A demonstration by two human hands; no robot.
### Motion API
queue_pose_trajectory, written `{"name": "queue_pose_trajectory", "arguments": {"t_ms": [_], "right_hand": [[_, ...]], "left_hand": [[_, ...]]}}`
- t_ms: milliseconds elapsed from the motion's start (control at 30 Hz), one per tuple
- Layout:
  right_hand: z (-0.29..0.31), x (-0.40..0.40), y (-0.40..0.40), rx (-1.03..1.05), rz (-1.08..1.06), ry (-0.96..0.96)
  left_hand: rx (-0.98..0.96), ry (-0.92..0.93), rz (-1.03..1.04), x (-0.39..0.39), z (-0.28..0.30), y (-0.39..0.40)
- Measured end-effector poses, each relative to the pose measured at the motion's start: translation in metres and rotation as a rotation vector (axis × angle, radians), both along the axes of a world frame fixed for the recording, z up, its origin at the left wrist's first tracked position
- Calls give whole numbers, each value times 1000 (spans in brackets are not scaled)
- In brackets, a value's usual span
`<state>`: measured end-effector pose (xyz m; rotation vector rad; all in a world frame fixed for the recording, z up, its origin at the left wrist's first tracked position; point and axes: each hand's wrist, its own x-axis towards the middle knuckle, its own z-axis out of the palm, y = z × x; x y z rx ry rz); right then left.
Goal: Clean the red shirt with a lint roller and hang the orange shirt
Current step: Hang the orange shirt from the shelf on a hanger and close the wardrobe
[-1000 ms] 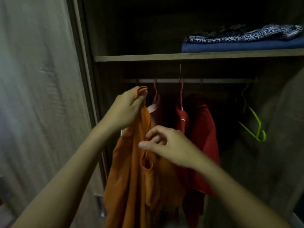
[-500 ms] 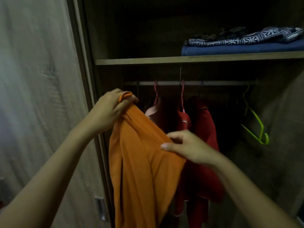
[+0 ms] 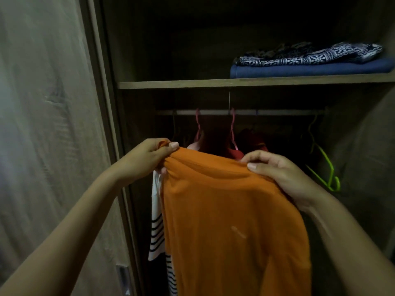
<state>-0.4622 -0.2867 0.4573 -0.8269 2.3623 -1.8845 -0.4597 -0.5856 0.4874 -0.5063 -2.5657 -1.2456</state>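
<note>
The orange shirt (image 3: 230, 221) hangs spread out in front of the open wardrobe, held up by its top edge. My left hand (image 3: 147, 157) pinches the shirt's left corner and my right hand (image 3: 280, 169) grips its right corner. Behind it, just below the rail (image 3: 245, 112), a bit of the red shirt (image 3: 254, 139) shows on a pink hanger (image 3: 233, 133); the orange cloth hides most of it. No lint roller is in view.
An empty green hanger (image 3: 324, 165) hangs at the rail's right end. A white striped garment (image 3: 157, 229) hangs left of the orange shirt. Folded blue and patterned cloths (image 3: 310, 63) lie on the shelf (image 3: 171, 84) above. The wardrobe door (image 3: 53, 124) stands on the left.
My right hand has risen and taken the shirt's right top corner. The orange shirt, bunched a second ago, is now stretched wide between both hands and covers the red shirt.
</note>
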Motion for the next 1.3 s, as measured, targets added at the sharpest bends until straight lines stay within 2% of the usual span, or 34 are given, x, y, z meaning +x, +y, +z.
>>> {"name": "queue_pose_trajectory", "arguments": {"t_ms": [100, 233, 300, 400, 467, 533, 600, 633, 700, 800, 900, 967, 1033, 1167, 1233, 1300], "right_hand": [[-2, 15, -5, 84, 178, 56], [-3, 7, -9, 134, 97, 92], [2, 1, 1, 126, 28, 111], [12, -1, 24, 165, 6, 145], [18, -1, 32, 307, 90, 72], [19, -4, 31, 620, 149, 34], [15, -7, 26, 890, 151, 71], [13, -8, 25, 922, 128, 111], [15, -4, 28, 796, -24, 237], [19, -1, 34, 500, -304, 437], [14, -7, 31, 615, -317, 405], [7, -10, 35, 540, -402, 456], [11, -9, 42, 443, -468, 497], [3, -17, 46, 615, -334, 325], [-7, -26, 52, 568, -379, 332], [-14, -35, 61, 428, -523, 344]], "left_hand": [[31, 115, -29, -1, 1, 9], [-33, 247, 50, -3, 10, 19], [-76, 241, 71, -3, 14, 13], [-146, 99, -69, 4, 20, -2], [-271, -7, -115, 8, 17, -7], [-433, -47, -81, 8, 7, -4], [-552, -38, -26, 6, -3, 0], [-576, -27, 8, 6, -7, 1], [-534, 54, 74, 11, -12, -1], [-300, 270, 162, 18, -14, -1], [-298, 327, 237, 12, -22, 7], [-283, 365, 225, 8, -29, 16], [-175, 433, 201, 9, -28, 29], [-99, 457, 178, 7, -17, 52], [-112, 439, 167, 2, -14, 62], [-114, 414, 171, -2, -12, 71]]}}
